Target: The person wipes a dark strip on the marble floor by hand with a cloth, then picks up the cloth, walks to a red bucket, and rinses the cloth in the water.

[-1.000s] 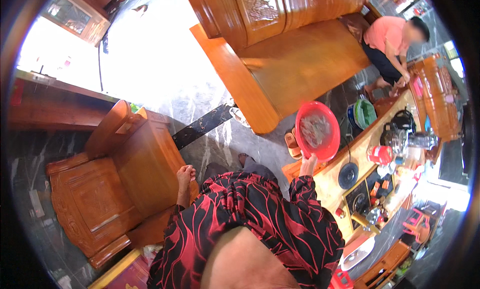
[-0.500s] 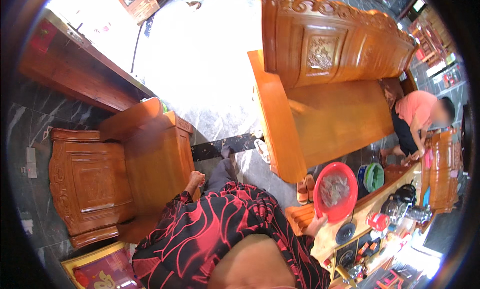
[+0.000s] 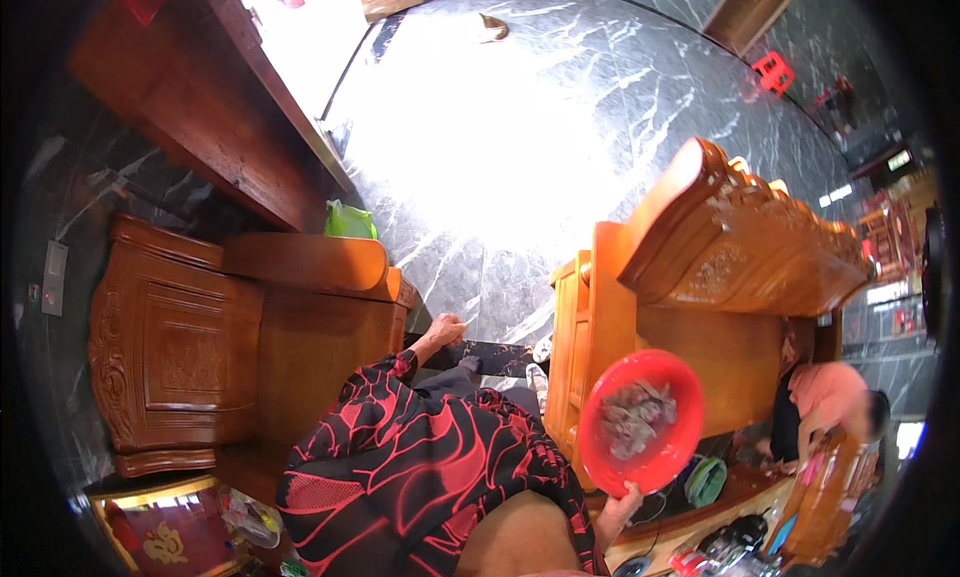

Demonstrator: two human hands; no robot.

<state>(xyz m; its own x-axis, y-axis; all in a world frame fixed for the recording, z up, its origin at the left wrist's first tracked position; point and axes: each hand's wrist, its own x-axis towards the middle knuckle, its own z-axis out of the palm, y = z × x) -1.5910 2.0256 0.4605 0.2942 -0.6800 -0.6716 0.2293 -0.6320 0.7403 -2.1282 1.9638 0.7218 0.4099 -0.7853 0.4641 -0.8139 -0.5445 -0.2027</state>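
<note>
A round red plastic basin (image 3: pixel 690 417) is held out at my right side. My right hand (image 3: pixel 618 507) is closed on its near rim. Inside lies a loose greyish-white heap (image 3: pixel 637 417), whose kind I cannot make out. My left hand (image 3: pixel 446 329) hangs in front of me on the left with its fingers curled in, and nothing shows in it. It is nearest to the front of the wooden armchair (image 3: pixel 320 347).
To the right stands a long carved wooden sofa (image 3: pixel 700 342). A person in a pink top (image 3: pixel 825 395) bends over at its far end, beside a low wooden table (image 3: pixel 650 542). Ahead, dark marble floor (image 3: pixel 640 77) stretches out in glare. A green bag (image 3: pixel 350 220) sits behind the armchair.
My body has moved forward between armchair and sofa. The basin, still in my right hand, now overlaps the sofa's near end. My left hand has swung forward.
</note>
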